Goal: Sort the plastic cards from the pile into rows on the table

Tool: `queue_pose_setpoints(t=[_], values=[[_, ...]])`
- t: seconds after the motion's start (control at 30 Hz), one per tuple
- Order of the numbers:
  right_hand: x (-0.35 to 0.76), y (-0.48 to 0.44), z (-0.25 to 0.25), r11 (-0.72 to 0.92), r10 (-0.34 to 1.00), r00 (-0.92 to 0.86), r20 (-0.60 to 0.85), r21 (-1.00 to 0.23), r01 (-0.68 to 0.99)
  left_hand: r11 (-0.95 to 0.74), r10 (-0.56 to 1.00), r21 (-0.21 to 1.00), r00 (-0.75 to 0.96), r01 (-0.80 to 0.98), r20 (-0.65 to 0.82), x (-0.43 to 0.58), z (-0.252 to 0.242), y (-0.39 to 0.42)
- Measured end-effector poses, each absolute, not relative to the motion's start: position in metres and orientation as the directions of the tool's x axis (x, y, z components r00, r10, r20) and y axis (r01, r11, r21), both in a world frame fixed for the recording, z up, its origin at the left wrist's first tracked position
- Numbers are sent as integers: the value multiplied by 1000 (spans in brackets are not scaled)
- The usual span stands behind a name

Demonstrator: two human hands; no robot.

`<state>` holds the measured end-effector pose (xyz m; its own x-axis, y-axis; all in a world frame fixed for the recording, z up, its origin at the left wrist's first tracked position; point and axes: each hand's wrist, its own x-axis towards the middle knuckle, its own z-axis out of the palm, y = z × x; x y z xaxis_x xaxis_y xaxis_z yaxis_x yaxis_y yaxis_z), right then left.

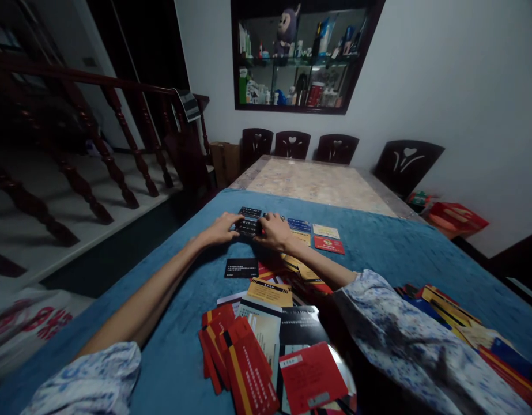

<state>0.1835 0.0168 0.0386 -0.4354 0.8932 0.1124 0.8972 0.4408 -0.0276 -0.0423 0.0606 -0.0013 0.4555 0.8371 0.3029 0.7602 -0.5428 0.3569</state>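
My left hand (225, 227) has its thumb and fingers closed at the left end of a black card (248, 226) with pale print. At the other end of that card is my right hand (274, 231), fingers bent over its edge and partly hiding it. Just beyond lies another black card (251, 211). To the right sit a blue card (299, 225), a cream card (326, 231) and a red card (329, 245) in rows. Closer to me, a black card (241, 268) lies flat by itself, left of cards partly covered by my right forearm.
A loose pile of red cards (251, 369), a yellow card (270, 292) and others spreads nearest me. More mixed cards (451, 311) lie at the right. Blue cloth (170, 323) covers the near table; bare stone tabletop (309, 181) and chairs (292, 144) stand beyond.
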Motion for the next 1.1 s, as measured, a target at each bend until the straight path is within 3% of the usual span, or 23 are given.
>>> queue_pose_setpoints(t=[0.33,0.6,0.93,1.1], values=[[178,59,49,427,899,-421,115,-23,904,-457,886,218,420,862,196,-34,24,97],[173,92,48,389,921,-389,10,-23,921,-371,929,93,369,924,36,-22,31,121],[172,120,35,350,935,-353,-45,-56,935,-338,940,92,341,937,-14,-17,25,150],[171,131,31,333,938,-336,-87,-52,942,-417,905,102,423,903,-40,-20,18,170]])
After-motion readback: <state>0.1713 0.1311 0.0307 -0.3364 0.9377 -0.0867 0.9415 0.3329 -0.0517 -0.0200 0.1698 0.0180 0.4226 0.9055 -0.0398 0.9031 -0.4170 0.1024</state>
